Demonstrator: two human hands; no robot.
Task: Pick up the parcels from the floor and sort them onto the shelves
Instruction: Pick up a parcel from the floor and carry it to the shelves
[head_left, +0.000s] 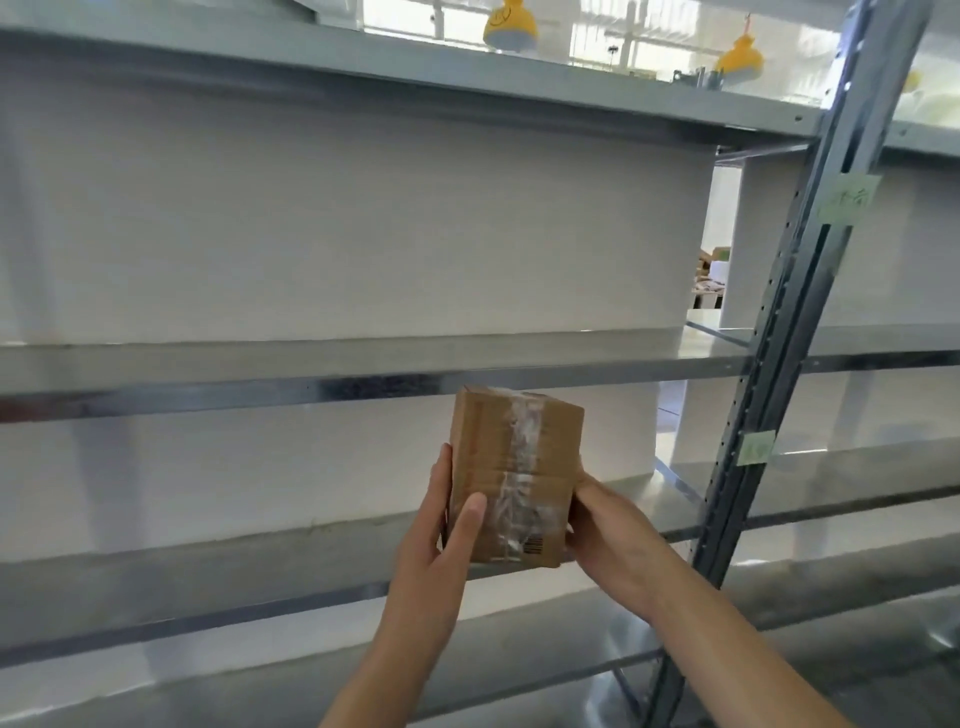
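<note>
A grey metal rack of shelves (363, 358) fills the view, its boards bare, with a white wall (337, 223) behind and a perforated upright post (779, 364) leaning across the right side. Two pale green labels (849, 197) are stuck on that post. In front of the rack, a small brown cardboard box (511, 478) sealed with clear tape is held in the air, below the middle board's front edge. The left hand (441, 525) clasps its left side, the thumb lying across the front; the right hand (602, 525) grips its right side.
</note>
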